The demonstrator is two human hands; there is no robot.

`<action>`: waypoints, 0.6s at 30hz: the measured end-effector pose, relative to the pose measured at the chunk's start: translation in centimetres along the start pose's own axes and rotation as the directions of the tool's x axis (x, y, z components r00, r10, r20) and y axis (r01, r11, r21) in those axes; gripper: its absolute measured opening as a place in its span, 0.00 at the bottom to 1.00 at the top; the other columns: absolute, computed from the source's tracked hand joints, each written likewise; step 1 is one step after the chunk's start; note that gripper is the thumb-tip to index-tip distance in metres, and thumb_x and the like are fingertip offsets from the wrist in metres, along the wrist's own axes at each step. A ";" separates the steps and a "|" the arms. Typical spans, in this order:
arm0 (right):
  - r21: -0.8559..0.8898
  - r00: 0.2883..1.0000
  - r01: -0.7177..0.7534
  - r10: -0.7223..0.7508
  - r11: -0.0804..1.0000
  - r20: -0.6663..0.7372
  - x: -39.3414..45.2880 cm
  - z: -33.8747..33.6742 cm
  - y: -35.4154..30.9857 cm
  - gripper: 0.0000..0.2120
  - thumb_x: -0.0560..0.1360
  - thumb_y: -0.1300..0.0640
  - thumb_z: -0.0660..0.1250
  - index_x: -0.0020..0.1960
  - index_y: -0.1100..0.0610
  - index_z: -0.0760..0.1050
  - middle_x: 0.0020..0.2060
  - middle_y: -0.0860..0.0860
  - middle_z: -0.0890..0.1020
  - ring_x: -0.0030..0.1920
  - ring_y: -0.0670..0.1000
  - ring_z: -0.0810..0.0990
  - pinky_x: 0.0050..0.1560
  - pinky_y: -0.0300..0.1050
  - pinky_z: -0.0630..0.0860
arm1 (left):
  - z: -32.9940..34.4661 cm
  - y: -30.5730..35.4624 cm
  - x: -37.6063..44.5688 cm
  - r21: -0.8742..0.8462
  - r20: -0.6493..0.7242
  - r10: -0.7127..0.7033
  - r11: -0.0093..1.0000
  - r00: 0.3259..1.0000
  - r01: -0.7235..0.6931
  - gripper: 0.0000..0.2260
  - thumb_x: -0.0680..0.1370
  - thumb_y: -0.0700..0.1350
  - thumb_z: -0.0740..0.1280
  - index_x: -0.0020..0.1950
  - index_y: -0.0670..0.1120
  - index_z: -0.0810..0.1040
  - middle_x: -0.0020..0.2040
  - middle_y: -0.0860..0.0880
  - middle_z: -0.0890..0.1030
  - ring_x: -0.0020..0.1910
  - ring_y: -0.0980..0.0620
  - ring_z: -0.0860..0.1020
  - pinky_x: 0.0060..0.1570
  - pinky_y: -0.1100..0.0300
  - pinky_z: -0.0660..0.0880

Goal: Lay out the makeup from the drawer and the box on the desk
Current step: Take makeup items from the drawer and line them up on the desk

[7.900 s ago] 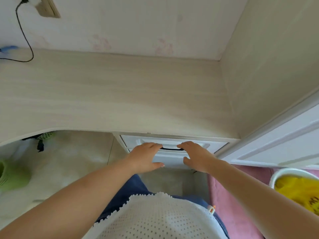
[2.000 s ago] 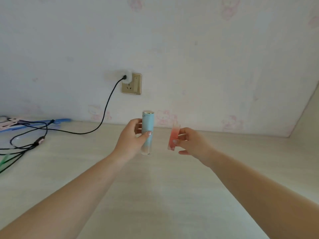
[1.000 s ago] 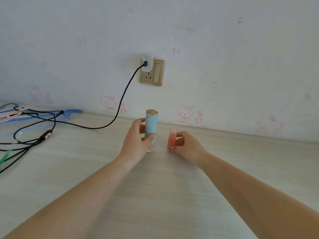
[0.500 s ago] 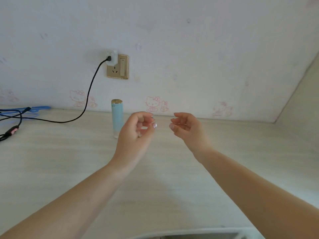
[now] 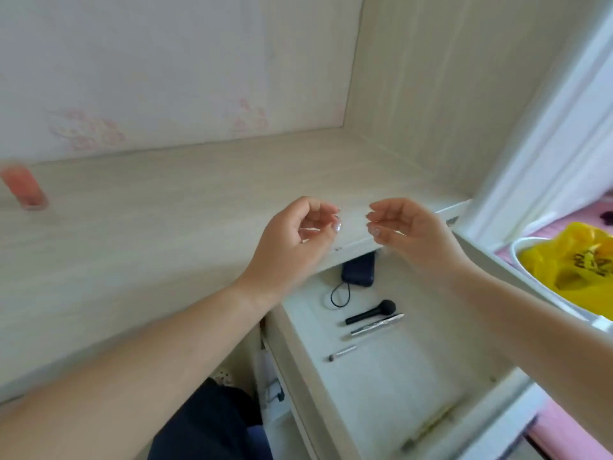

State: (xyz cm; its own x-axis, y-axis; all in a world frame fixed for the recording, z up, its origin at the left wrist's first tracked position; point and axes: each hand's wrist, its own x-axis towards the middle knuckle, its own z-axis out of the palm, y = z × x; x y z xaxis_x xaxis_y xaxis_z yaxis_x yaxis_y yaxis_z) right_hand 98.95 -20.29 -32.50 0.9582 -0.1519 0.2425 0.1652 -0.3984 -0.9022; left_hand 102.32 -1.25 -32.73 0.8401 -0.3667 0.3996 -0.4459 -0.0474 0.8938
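Head view: empty, loosely curled fingers (image 5: 320, 207) above open drawer (image 5: 381, 366), brush (image 5: 370, 312) below

Off to my right a yellow plastic bag (image 5: 577, 277) with dark print sits inside a white tub (image 5: 517, 257), and the tub rests on a pink surface (image 5: 570, 433). A white panelled door (image 5: 544, 134) rises just behind the tub. The wall (image 5: 166, 61) ahead of me carries faint pink cartoon prints. My dark blue trousers (image 5: 205, 423) show at the bottom of the view.
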 end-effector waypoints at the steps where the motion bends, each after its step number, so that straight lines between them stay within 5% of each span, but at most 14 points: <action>1: -0.005 1.000 -0.006 0.006 1.000 -0.005 -0.5 -1.2 0.7 0.16 0.72 0.67 0.70 0.49 0.47 0.75 0.45 0.45 0.81 0.46 0.44 0.80 0.59 0.46 0.75 | 1.0 -0.1 0.1 0.009 0.024 -0.006 1.000 1.000 0.006 0.06 0.76 0.38 0.67 0.48 0.49 0.77 0.45 0.55 0.80 0.43 0.64 0.78 0.47 0.72 0.73; 8: -0.149 0.987 -0.155 0.159 0.977 0.017 -4.6 -8.7 6.5 0.14 0.71 0.69 0.70 0.46 0.50 0.76 0.43 0.46 0.80 0.38 0.35 0.79 0.46 0.29 0.75 | 10.0 -2.9 -0.5 0.032 0.264 -0.140 0.990 0.954 0.136 0.07 0.75 0.38 0.68 0.44 0.51 0.77 0.41 0.55 0.80 0.40 0.63 0.78 0.46 0.71 0.74; 13: -0.401 0.932 -0.175 0.283 0.899 0.228 -4.5 -9.2 9.5 0.12 0.71 0.61 0.72 0.50 0.48 0.78 0.46 0.44 0.82 0.47 0.43 0.82 0.56 0.39 0.76 | 12.0 -6.5 0.3 0.237 0.305 -0.296 0.944 0.905 0.229 0.05 0.74 0.40 0.70 0.46 0.49 0.77 0.42 0.54 0.80 0.43 0.57 0.78 0.46 0.71 0.73; 18: -0.624 0.865 -0.033 0.335 0.781 0.374 -2.6 -7.6 11.4 0.15 0.72 0.55 0.70 0.58 0.50 0.77 0.50 0.43 0.80 0.51 0.43 0.80 0.53 0.35 0.72 | 12.3 -10.3 0.5 0.560 0.330 -0.483 0.792 0.811 0.244 0.08 0.71 0.46 0.73 0.45 0.52 0.75 0.43 0.56 0.79 0.47 0.52 0.79 0.52 0.57 0.75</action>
State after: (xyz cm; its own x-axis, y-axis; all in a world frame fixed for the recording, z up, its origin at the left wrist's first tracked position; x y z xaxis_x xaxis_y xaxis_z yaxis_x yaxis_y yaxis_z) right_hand 96.60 -31.32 -40.72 0.9713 0.0737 -0.2263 -0.0481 -0.8704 -0.4900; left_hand 103.52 -12.32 -44.22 0.7946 -0.5814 -0.1752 -0.3213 -0.6474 0.6911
